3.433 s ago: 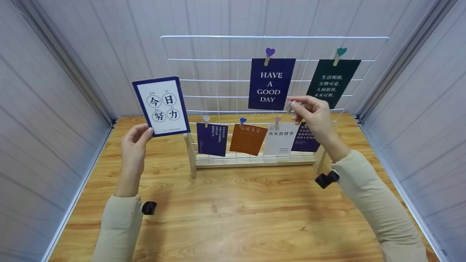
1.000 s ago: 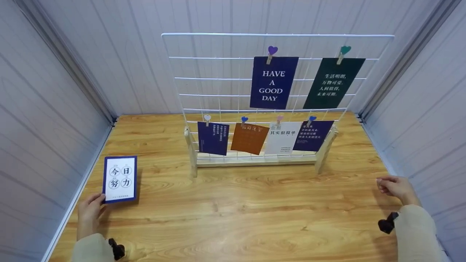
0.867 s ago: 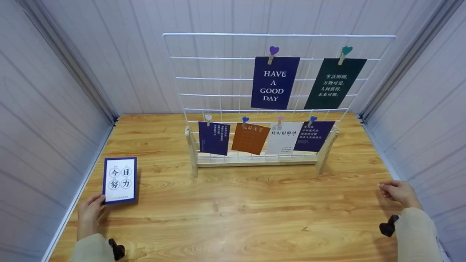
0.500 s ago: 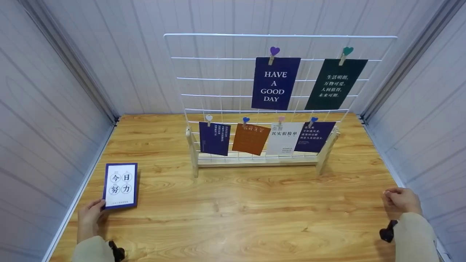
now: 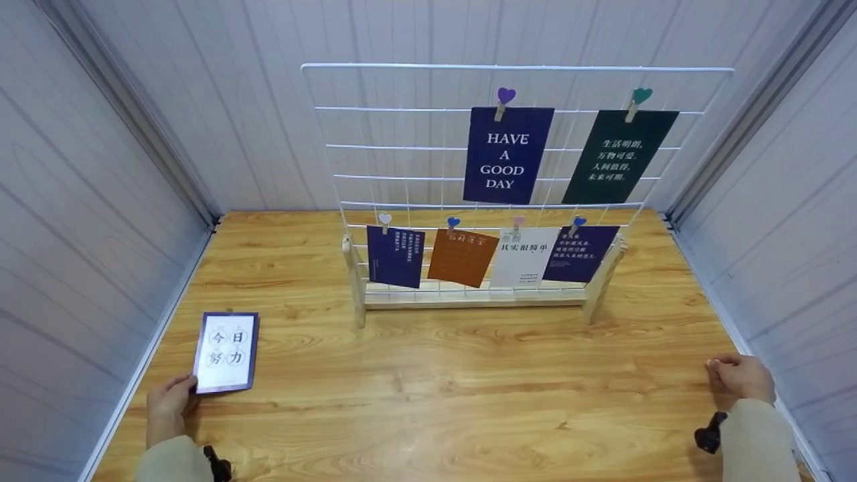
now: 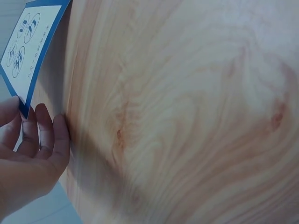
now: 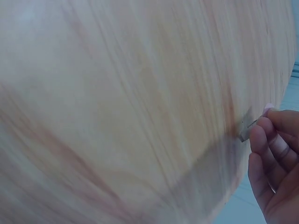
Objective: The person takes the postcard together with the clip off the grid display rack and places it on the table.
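Observation:
At the left, my left hand (image 5: 171, 402) pinches the lower-left corner of a blue-bordered white card (image 5: 226, 355) with large black characters. In the left wrist view the card (image 6: 35, 39) slants above the wooden surface, thumb on its face. Far to the right, my right hand (image 5: 743, 376) hovers low over the table. The right wrist view shows it pinching a small wooden clothespin (image 7: 245, 126) with a pinkish top between thumb and forefinger; in the head view the clothespin is mostly hidden. Both hands are well apart from the white wire grid rack (image 5: 402, 147).
From the rack's upper part hang a navy card (image 5: 509, 155) and a dark green card (image 5: 620, 157). Lower down hang a purple card (image 5: 395, 258), an orange card (image 5: 462, 258), a white card (image 5: 524, 261) and another purple card (image 5: 581, 254). Heart-topped clothespins hold them.
Both hands have left the rack, the left with its card going down and left, the right down and right. Over the last second both drifted slightly nearer, and the card tipped flatter.

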`<state>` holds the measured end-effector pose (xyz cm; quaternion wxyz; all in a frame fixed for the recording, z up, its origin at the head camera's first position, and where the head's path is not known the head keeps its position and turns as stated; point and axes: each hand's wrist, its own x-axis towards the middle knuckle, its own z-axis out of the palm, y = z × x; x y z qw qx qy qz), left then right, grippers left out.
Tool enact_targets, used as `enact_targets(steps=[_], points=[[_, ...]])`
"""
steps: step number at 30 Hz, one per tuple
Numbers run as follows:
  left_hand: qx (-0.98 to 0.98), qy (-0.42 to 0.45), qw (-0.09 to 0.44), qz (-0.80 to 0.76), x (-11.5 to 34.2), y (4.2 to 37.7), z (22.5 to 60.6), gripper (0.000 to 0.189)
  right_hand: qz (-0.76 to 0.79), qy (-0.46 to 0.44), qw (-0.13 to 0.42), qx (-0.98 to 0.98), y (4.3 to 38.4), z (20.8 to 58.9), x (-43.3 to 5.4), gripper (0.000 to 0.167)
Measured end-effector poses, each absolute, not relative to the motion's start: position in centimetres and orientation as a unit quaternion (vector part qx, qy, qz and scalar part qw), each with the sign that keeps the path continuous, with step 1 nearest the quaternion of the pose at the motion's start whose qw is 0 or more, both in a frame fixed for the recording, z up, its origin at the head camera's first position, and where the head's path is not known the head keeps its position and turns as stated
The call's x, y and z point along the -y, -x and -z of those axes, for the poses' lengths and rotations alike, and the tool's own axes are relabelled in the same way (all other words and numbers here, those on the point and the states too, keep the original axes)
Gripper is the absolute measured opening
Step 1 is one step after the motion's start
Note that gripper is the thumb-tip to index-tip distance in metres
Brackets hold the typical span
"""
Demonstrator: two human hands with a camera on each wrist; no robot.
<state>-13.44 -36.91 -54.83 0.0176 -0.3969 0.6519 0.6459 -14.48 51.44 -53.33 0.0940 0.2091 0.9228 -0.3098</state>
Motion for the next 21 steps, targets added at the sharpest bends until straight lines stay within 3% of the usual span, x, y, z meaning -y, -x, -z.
enact_targets(steps=[5, 13, 21], points=[[-0.662, 0.420, 0.010, -0.620, 37.1, 13.8, 55.7, 0.044, 0.321, -0.222, 0.094, -0.916, 14.5, 53.6, -51.5, 0.048], [-0.710, 0.430, -0.017, -0.557, 40.1, 15.0, 61.5, 0.052, 0.330, -0.235, 0.111, -0.907, 14.3, 54.2, -51.8, 0.054], [-0.747, 0.447, 0.003, -0.492, 36.6, 14.0, 55.8, 0.053, 0.321, -0.260, 0.101, -0.905, 14.1, 53.9, -51.5, 0.050]])
